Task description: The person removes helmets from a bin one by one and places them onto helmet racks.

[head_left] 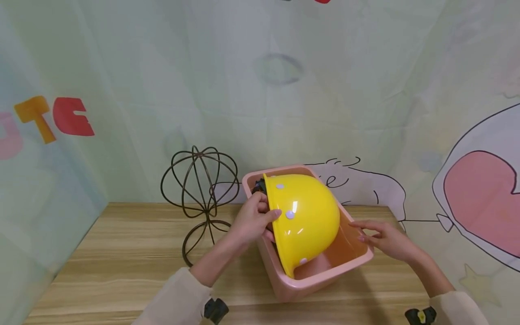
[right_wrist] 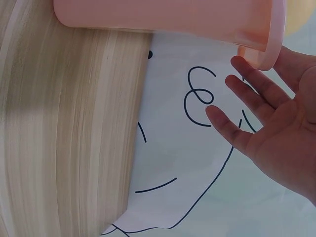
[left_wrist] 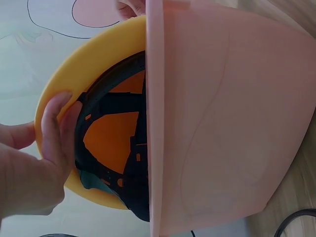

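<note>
A yellow hard hat lies on its side, partly inside a pink plastic bin, its dome facing right. My left hand grips the brim, thumb on the outer shell and fingers inside. Black suspension straps line the hat's inside in the left wrist view; the bin wall hides part of them. At the bin's right rim is my right hand, its fingers spread and fairly straight. In the right wrist view its thumb passes behind the rim; whether it presses there, I cannot tell.
A dark wire stand with a round cage top stands left of the bin on the wood-grain table. Behind the table hangs a printed curtain with cartoon shapes and letters.
</note>
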The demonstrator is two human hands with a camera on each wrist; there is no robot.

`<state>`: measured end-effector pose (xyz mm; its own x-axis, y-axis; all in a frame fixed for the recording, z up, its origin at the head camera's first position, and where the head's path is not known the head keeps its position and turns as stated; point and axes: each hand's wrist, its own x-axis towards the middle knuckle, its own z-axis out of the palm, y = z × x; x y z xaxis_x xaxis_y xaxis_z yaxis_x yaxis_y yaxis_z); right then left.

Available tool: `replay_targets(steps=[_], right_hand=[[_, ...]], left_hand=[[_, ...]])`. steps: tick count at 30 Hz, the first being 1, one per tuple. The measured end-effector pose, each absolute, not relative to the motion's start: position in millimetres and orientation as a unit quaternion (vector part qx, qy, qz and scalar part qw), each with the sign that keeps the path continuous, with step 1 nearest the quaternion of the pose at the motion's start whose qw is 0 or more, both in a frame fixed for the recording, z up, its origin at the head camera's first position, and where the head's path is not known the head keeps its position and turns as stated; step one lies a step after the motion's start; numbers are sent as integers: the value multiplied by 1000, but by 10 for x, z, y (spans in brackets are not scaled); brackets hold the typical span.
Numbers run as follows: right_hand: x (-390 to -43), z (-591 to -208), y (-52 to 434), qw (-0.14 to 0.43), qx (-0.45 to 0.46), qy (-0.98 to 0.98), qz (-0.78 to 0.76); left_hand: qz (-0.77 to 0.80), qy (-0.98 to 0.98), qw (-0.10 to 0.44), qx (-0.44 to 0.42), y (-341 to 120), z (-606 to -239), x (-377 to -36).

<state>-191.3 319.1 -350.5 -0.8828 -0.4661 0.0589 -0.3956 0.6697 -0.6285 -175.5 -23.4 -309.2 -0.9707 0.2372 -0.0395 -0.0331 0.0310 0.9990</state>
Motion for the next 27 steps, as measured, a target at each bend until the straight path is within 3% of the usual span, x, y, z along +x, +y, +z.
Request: replay_targets(steps=[27], right_hand=[[-1941, -3533, 3229, 71, -239, 904, -348]], left_hand=[[694, 710, 58, 102, -378, -2948, -1677]])
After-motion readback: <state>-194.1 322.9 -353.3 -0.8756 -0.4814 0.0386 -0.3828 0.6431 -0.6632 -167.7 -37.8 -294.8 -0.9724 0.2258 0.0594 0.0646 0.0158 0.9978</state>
